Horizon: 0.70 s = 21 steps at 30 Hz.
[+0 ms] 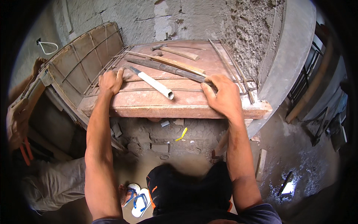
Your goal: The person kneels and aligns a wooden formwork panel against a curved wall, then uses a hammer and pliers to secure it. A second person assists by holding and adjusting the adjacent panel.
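A wooden board [160, 110] spans in front of me, with thin steel bars across it. My left hand [110, 80] rests on its left part against the bars, thumb spread from the fingers. Towards the right end lies my right hand [222, 93], thumb apart, fingertips partly hidden, beside the end of a dark metal bar [164, 67]. Between my hands is a tool with a white pipe handle [156, 85] and a dark tip. Farther back lie a hammer [179, 52] and a long wooden handle [179, 64].
A formwork panel [89, 52] with a steel bar grid stands at left. Another person's hand [16, 121] is near orange-red tool handles [27, 151]. A rough wall [138, 22] rises behind; a grey post [287, 56] stands at right. Rubble and a wood offcut [261, 165] lie below.
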### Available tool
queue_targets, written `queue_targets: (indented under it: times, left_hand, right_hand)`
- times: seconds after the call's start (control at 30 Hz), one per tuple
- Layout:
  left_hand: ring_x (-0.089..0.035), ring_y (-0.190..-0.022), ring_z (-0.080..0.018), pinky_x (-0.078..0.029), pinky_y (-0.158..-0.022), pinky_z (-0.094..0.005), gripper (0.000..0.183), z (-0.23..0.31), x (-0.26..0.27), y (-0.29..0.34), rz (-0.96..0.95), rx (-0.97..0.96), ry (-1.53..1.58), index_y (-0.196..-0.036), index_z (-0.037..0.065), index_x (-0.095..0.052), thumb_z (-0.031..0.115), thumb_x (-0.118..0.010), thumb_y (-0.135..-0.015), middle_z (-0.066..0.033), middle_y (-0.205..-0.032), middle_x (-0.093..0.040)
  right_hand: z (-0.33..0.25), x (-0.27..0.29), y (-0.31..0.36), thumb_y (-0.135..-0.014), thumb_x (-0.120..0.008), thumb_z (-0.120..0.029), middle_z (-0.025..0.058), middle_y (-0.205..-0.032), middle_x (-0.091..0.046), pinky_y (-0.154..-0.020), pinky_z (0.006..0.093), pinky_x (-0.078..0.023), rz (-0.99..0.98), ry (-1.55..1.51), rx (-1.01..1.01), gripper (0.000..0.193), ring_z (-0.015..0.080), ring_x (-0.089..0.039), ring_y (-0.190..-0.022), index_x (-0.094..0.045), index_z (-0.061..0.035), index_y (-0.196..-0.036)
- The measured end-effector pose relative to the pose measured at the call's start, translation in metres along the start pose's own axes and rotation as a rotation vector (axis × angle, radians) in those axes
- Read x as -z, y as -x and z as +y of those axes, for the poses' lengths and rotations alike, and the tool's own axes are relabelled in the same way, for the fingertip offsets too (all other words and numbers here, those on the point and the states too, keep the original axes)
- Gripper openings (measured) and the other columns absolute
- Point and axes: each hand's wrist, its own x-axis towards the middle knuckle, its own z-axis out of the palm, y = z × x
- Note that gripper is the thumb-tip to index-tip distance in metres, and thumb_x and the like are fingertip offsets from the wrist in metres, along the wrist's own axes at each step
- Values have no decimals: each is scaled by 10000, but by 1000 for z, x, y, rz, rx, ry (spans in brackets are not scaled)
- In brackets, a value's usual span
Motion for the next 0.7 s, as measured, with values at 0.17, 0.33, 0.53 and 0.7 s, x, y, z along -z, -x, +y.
queue_targets:
  times: [0.17, 0.33, 0.53, 0.7]
  left_hand:
    - [-732, -1080, -485, -485, -1077, -577, 739, 0, -3, 0, 24, 21, 15, -1010, -10, -837, 611, -443, -1080, -313, -1069, -774]
    - [-738, -1118, -463, -541, -1014, -570, 736, 2, -8, -3, -57, 80, 122, -1067, -32, -824, 622, -487, -1066, -325, -1115, -769]
    - [-748, -1093, -465, -572, -979, -556, 716, 2, -5, 6, 58, 61, 135, -998, -13, -835, 629, -523, -1055, -312, -1068, -777]
    - [-743, -1161, -427, -550, -1061, -530, 649, 5, 9, 12, -32, 65, 162, -1131, -13, -822, 565, -536, -1062, -285, -1168, -782]
  right_hand:
    - [1, 2, 3, -943, -781, -219, 192, -1046, -769, -881, 464, -579, -10, -18, 15, 221, 402, -742, -977, -778, -38, -1070]
    - [6, -3, -1, -939, -772, -194, 209, -1091, -769, -984, 473, -556, 26, 35, 34, 215, 395, -729, -1105, -776, -28, -1077]
    - [-29, 8, 42, -928, -731, 20, 233, -1137, -751, -945, 464, -570, 421, 12, 277, 152, 387, -715, -1038, -763, 25, -1076]
    - [-65, -33, 153, -903, -707, 3, 151, -901, -754, -748, 444, -614, -22, -459, 363, 72, 325, -735, -797, -740, -3, -967]
